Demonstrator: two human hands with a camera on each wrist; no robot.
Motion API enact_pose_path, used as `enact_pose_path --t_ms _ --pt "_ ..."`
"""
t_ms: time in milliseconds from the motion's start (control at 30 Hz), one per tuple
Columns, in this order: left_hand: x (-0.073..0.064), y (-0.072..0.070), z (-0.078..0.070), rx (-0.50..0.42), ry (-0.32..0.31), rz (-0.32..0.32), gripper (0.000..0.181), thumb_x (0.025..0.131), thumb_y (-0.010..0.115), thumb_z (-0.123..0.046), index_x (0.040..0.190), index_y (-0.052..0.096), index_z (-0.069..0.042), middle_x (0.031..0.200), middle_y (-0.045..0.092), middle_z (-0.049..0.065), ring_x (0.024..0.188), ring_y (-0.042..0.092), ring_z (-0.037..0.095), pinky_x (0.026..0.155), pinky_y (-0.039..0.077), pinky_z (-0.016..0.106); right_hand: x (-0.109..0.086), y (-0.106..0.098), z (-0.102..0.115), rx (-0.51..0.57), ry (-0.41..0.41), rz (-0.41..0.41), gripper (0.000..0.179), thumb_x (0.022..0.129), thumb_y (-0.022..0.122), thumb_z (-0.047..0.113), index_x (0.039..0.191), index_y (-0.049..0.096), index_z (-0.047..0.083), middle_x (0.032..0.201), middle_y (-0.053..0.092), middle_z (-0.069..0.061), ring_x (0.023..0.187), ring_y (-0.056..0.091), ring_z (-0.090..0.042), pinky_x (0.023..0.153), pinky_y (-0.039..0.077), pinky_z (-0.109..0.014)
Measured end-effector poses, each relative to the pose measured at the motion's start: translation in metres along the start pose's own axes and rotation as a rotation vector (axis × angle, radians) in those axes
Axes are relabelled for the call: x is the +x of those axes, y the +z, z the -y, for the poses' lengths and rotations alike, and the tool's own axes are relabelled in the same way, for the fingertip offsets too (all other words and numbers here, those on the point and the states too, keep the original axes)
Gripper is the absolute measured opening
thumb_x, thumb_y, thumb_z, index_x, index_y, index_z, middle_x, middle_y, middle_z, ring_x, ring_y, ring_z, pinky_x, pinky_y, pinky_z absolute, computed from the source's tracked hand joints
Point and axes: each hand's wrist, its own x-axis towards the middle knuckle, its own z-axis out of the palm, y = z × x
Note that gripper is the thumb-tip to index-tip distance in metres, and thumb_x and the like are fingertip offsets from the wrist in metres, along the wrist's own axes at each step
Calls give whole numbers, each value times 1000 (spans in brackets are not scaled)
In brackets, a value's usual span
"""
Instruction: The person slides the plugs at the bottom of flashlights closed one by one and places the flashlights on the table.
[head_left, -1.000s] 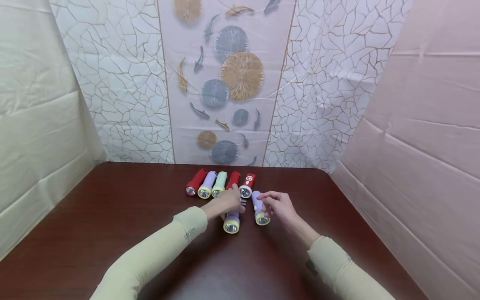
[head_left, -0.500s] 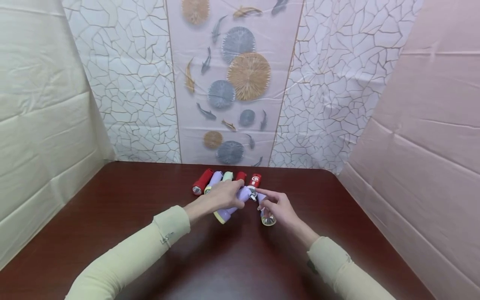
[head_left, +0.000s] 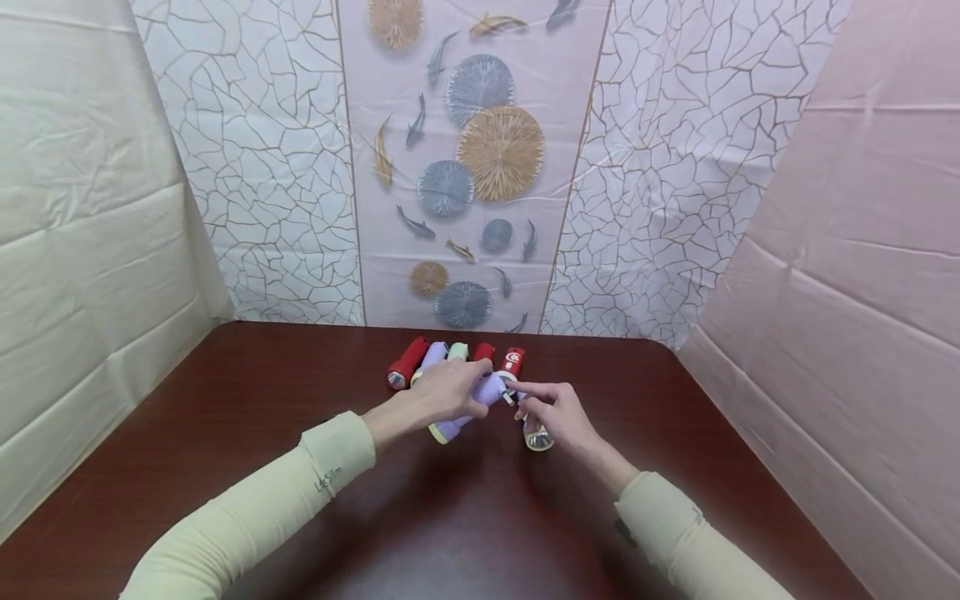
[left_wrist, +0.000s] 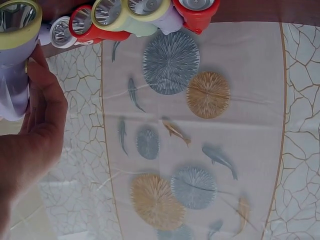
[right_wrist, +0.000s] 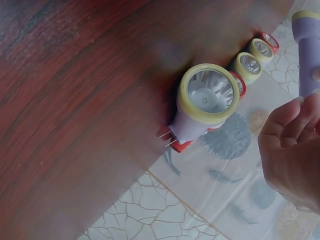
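My left hand [head_left: 444,392] grips a purple flashlight [head_left: 491,388] with a yellow rim, raised above the table and tilted. Its lens end points down toward the left, and small metal plug prongs [head_left: 508,398] show at the tail. In the left wrist view the fingers curl round its purple barrel [left_wrist: 15,82]. My right hand [head_left: 561,418] is at that tail, index finger extended toward it and the other fingers bent; exact contact is hard to make out. Partly behind the right hand lies a second purple flashlight [right_wrist: 192,125], its lens facing me.
Toward the back of the dark red-brown table [head_left: 337,508] lies a row: a red flashlight [head_left: 408,362], a purple one [head_left: 433,356], a mint green one [head_left: 458,351], another red one [head_left: 483,351] and a red one with a white logo [head_left: 513,360]. Patterned cloth walls [head_left: 270,208] surround the table.
My left hand has lifted the purple flashlight off the table and turned its tail toward my right hand. The right index finger has straightened toward that tail. The view has shifted slightly.
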Motion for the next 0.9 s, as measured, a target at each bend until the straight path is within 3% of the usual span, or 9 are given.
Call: enact_pose_path --t_ms 133,400,600,900 --pt "0 2 0 2 7 -5 37 75 75 -31 105 57 -19 83 65 -1 70 57 13 56 44 28 -1 1 1 1 3 3 35 89 50 -4 121 64 -2 71 66 -17 53 55 -18 53 49 -28" --pt "2 0 -1 25 32 -35 35 76 75 -29 104 58 -17 83 65 0 68 56 14 55 45 29 0 2 4 -16 -7 16 36 87 55 -4 123 61 -4 76 65 -33 50 54 -14 53 50 -27" --pt "0 -2 -2 39 17 -38 36 76 76 -28 104 58 -16 82 65 1 65 56 14 55 45 29 2 6 6 -20 11 25 36 89 56 -2 124 61 -1 79 65 -33 51 56 -22 57 55 -35" --pt "-1 0 -2 65 2 -54 35 75 76 -28 103 58 -16 81 65 2 65 56 15 55 45 30 3 9 6 -15 -7 15 36 90 56 -1 125 60 -2 76 67 -28 51 57 -23 56 54 -30"
